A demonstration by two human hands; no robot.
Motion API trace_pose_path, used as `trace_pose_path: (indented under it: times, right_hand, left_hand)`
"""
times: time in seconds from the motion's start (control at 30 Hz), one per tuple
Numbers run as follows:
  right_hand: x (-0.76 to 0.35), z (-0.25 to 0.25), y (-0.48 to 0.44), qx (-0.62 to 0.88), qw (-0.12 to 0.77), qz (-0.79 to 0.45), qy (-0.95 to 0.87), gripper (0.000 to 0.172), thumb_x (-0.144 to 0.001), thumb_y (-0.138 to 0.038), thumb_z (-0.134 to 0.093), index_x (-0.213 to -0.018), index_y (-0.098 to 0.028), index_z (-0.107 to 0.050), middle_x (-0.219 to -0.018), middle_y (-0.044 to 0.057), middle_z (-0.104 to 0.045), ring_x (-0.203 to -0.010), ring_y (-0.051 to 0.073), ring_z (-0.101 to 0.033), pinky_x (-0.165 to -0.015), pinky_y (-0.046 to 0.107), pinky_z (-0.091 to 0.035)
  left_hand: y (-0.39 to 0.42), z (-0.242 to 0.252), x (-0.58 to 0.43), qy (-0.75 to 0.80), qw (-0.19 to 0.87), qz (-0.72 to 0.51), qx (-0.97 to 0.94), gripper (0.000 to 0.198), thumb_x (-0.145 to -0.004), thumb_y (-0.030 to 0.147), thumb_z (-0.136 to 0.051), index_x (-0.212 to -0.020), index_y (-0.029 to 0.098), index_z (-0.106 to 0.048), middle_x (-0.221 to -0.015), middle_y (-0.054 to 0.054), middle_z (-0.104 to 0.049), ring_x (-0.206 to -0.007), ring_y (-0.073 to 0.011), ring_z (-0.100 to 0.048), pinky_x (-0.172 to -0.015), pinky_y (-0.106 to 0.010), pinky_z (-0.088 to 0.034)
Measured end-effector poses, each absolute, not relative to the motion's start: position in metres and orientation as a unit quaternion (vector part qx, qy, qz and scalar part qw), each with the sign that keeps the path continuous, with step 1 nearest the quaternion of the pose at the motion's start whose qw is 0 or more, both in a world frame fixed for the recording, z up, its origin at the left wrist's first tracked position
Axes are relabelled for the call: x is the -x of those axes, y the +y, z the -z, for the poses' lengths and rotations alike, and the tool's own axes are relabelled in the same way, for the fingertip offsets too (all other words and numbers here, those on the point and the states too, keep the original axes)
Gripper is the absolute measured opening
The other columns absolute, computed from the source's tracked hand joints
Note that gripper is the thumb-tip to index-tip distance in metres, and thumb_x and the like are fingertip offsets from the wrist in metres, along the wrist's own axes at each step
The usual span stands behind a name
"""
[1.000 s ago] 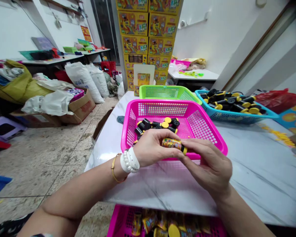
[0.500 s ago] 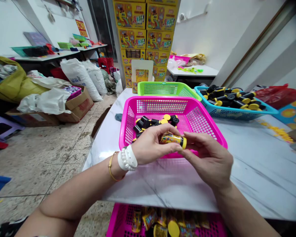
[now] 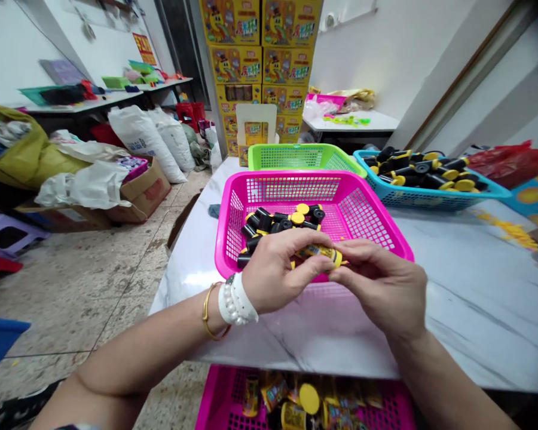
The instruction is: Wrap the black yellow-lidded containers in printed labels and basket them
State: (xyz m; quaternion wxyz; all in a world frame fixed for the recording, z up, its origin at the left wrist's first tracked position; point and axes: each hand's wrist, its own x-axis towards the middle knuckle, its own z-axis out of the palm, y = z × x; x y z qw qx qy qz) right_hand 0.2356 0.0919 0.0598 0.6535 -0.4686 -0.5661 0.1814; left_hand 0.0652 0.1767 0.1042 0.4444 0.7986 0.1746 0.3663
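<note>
My left hand (image 3: 280,272) is closed around a small tube (image 3: 316,252) with a yellow printed wrapper and a yellow end. The tube is tilted, with its yellow end pointing right. At that end, the thumb and fingers of my right hand (image 3: 381,283) pinch it, hiding part of its tip. Both hands are over the near side of a pink basket (image 3: 367,206). Several black tubes with yellow caps (image 3: 264,221) lie inside that basket, towards its left.
Behind stands a green basket (image 3: 341,158); a blue basket (image 3: 434,200) piled with black-and-yellow tubes is at the right. Below the table edge, another pink basket (image 3: 215,394) holds wrapped tubes. Yellow printed boxes (image 3: 237,65) are stacked at the back. Small yellow pieces (image 3: 513,232) lie at right.
The tube has tilted, its yellow end turning slightly down and right, and less of its label shows. My left hand has shifted slightly right and down; my right fingers remain at the end.
</note>
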Motion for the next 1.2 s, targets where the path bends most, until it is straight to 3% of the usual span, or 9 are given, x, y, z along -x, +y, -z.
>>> trace_pose_path:
  times: [0.1, 0.2, 0.27, 0.33, 0.53, 0.7, 0.83, 1.0, 1.2]
  right_hand:
    - [-0.235, -0.062, 0.094, 0.469, 0.661, -0.192, -0.554, 0.035, -0.080, -0.013, -0.084, -0.109, -0.031, -0.078, -0.102, -0.001, -0.078, -0.091, 0.014, -0.076, -0.079, 0.024, -0.067]
    - [-0.243, -0.060, 0.097, 0.478, 0.648, -0.099, -0.584, 0.039, -0.080, -0.012, -0.084, -0.113, -0.032, -0.078, -0.110, 0.001, -0.075, -0.100, 0.016, -0.074, -0.083, 0.027, -0.067]
    - [-0.246, -0.059, 0.098, 0.483, 0.620, -0.037, -0.617, 0.038, -0.079, -0.012, -0.084, -0.112, -0.030, -0.078, -0.111, 0.003, -0.075, -0.101, 0.017, -0.073, -0.087, 0.030, -0.067]
    - [-0.246, -0.058, 0.097, 0.486, 0.602, -0.015, -0.633, 0.036, -0.077, -0.012, -0.086, -0.108, -0.029, -0.079, -0.107, 0.003, -0.077, -0.096, 0.016, -0.075, -0.084, 0.029, -0.067]
    - [-0.234, -0.066, 0.096, 0.459, 0.677, -0.223, -0.530, 0.025, -0.074, -0.020, -0.090, -0.097, -0.025, -0.081, -0.089, 0.001, -0.081, -0.080, 0.018, -0.079, -0.071, 0.028, -0.070]
    - [-0.241, -0.075, 0.097, 0.439, 0.638, -0.368, -0.515, 0.015, -0.082, -0.028, -0.085, -0.096, -0.023, -0.081, -0.081, 0.001, -0.080, -0.070, 0.016, -0.078, -0.063, 0.027, -0.069]
    - [-0.248, -0.074, 0.096, 0.430, 0.604, -0.334, -0.582, 0.037, -0.083, -0.023, -0.083, -0.118, -0.030, -0.078, -0.114, 0.006, -0.076, -0.096, 0.018, -0.077, -0.079, 0.030, -0.069]
    - [-0.244, -0.066, 0.095, 0.401, 0.654, -0.264, -0.585, 0.028, -0.081, -0.014, -0.084, -0.102, -0.032, -0.082, -0.096, 0.002, -0.072, -0.084, 0.015, -0.074, -0.066, 0.024, -0.068]
    - [-0.242, -0.061, 0.094, 0.418, 0.657, -0.253, -0.575, 0.020, -0.084, -0.016, -0.081, -0.099, -0.029, -0.081, -0.096, 0.001, -0.067, -0.073, 0.014, -0.072, -0.057, 0.027, -0.066]
  left_hand:
    - [0.179, -0.105, -0.065, 0.190, 0.439, -0.371, -0.796, 0.021, -0.089, 0.026, -0.070, -0.107, 0.015, -0.071, -0.099, -0.008, -0.076, -0.087, -0.0171, -0.069, -0.081, -0.031, -0.053]
    - [0.193, -0.104, -0.062, 0.220, 0.565, -0.282, -0.743, 0.042, -0.093, 0.044, -0.067, -0.122, 0.015, -0.059, -0.081, -0.005, -0.072, -0.066, -0.0152, -0.067, -0.060, -0.027, -0.051]
    - [0.201, -0.103, -0.061, 0.218, 0.633, -0.219, -0.710, 0.042, -0.095, 0.051, -0.063, -0.115, 0.015, -0.057, -0.072, -0.002, -0.067, -0.054, -0.0118, -0.060, -0.051, -0.023, -0.045]
    - [0.202, -0.102, -0.061, 0.203, 0.666, -0.205, -0.688, 0.035, -0.092, 0.046, -0.067, -0.105, 0.014, -0.060, -0.075, -0.002, -0.066, -0.056, -0.0094, -0.058, -0.054, -0.022, -0.045]
    - [0.188, -0.104, -0.065, 0.142, 0.645, -0.291, -0.692, 0.029, -0.082, 0.023, -0.078, -0.107, 0.017, -0.066, -0.095, -0.003, -0.067, -0.085, -0.0122, -0.062, -0.079, -0.026, -0.051]
    - [0.191, -0.110, -0.064, 0.199, 0.681, -0.194, -0.678, 0.035, -0.087, 0.047, -0.075, -0.086, 0.015, -0.060, -0.065, 0.002, -0.063, -0.051, -0.0074, -0.056, -0.049, -0.019, -0.045]
    - [0.192, -0.111, -0.064, 0.234, 0.687, -0.149, -0.672, 0.049, -0.087, 0.062, -0.069, -0.075, 0.017, -0.055, -0.055, 0.002, -0.060, -0.039, -0.0080, -0.054, -0.038, -0.018, -0.040]
    - [0.195, -0.108, -0.064, 0.170, 0.757, -0.126, -0.619, 0.047, -0.086, 0.061, -0.072, -0.096, 0.016, -0.061, -0.069, -0.001, -0.069, -0.046, -0.0088, -0.060, -0.044, -0.020, -0.045]
    - [0.200, -0.102, -0.066, 0.202, 0.756, -0.175, -0.598, 0.049, -0.077, 0.059, -0.081, -0.075, 0.013, -0.064, -0.062, 0.002, -0.060, -0.050, -0.0061, -0.056, -0.049, -0.019, -0.046]
